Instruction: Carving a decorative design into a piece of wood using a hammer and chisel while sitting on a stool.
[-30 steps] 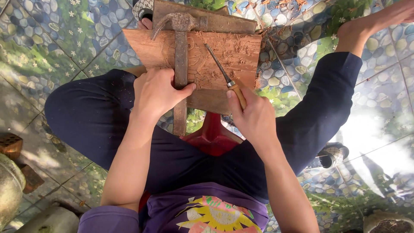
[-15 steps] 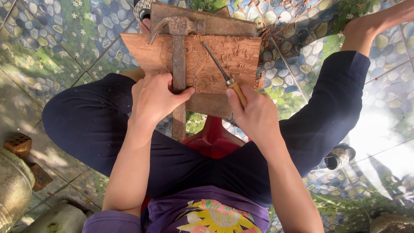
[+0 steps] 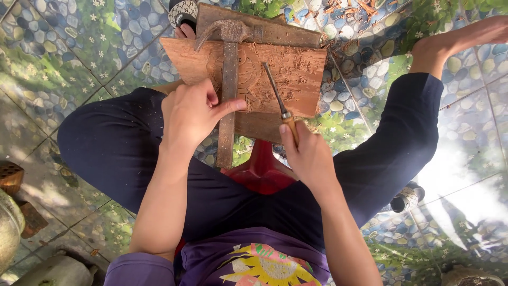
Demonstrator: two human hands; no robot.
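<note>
A reddish wooden board (image 3: pixel 301 71) with a carved outline rests on my legs, in front of me. My left hand (image 3: pixel 191 111) grips the wooden handle of a rusty claw hammer (image 3: pixel 228 63) that lies across the board, its head at the board's far edge. My right hand (image 3: pixel 311 156) holds a chisel (image 3: pixel 277 95) by its wooden handle, the metal blade lying on the carved surface. Wood chips cover the board.
I sit on a red plastic stool (image 3: pixel 262 172) over a pebble-and-flower patterned tile floor (image 3: pixel 69 58). A brick (image 3: pixel 10 177) lies at the left, a small dark cylinder (image 3: pixel 405 198) by my right knee, and wood shavings (image 3: pixel 352 8) beyond the board.
Both hands keep their hold on the hammer and the chisel; they and the board show only a slight shift in the view.
</note>
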